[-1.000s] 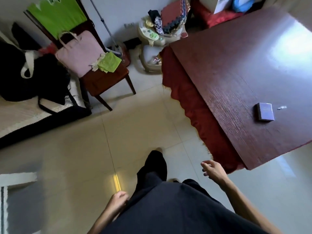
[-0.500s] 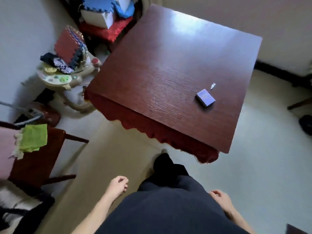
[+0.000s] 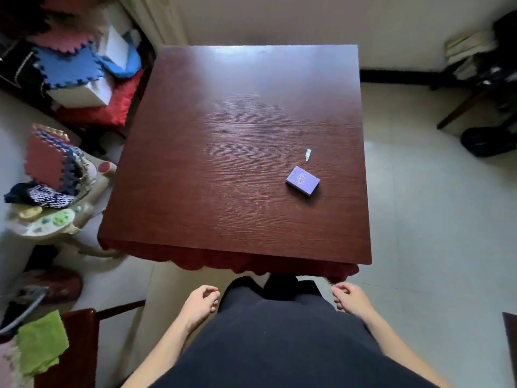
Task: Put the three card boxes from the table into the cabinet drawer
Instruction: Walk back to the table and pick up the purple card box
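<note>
Head camera, looking steeply down: a person in dark clothing stands at the near edge of a dark red-brown wooden bench [image 3: 223, 152] with a scalloped red cloth [image 3: 223, 259] hanging below its front edge. One purple card box [image 3: 302, 180] lies flat on the bench top, toward the right side and nearer the front than the back, turned at a slight angle. Just beyond it, close but apart, lies a small pale scrap [image 3: 308, 155], too small to identify.

Both bare hands hang low at the person's sides, in front of the bench and well apart from the box. The left hand [image 3: 200, 302] has its fingers loosely curled and holds nothing. The right hand [image 3: 351, 299] is the same: fingers relaxed in a soft curl, empty.

To the left of the bench, on the floor, sit blue and red foam puzzle mats [image 3: 70, 65], a white box [image 3: 84, 93] and a baby walker [image 3: 53, 217] piled with more mats. At lower left, a green cloth [image 3: 40, 341] lies on a wooden chair [image 3: 78, 348]. Pale tiles cover the floor [image 3: 436, 233].
</note>
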A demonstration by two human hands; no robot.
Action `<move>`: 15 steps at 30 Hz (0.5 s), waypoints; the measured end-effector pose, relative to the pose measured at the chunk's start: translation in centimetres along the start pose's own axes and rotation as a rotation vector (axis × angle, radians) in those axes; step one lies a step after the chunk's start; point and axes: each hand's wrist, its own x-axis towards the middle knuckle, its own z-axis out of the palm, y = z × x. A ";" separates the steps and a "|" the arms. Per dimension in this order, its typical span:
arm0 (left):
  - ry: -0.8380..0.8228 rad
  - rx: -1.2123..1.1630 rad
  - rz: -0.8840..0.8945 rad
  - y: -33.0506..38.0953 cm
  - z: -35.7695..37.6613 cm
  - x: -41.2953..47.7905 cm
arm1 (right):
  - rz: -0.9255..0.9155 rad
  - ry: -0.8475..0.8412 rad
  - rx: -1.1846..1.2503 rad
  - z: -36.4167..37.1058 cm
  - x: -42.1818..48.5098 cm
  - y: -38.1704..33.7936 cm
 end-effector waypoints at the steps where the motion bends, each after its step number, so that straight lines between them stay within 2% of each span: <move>1: -0.005 0.012 -0.005 0.2 -0.3 0.4 | -0.048 0.006 0.011 0.1 0.3 -1.4; 5: -0.032 0.059 -0.019 1.2 -1.9 2.1 | -0.199 0.024 -0.019 0.0 0.4 -8.0; 9: -0.039 0.046 -0.015 2.6 -3.1 3.7 | -0.313 0.115 -0.128 -0.6 1.1 -15.6; 15: -0.023 -0.036 0.002 4.2 -4.0 4.3 | -0.462 0.286 -0.640 -0.7 4.8 -24.5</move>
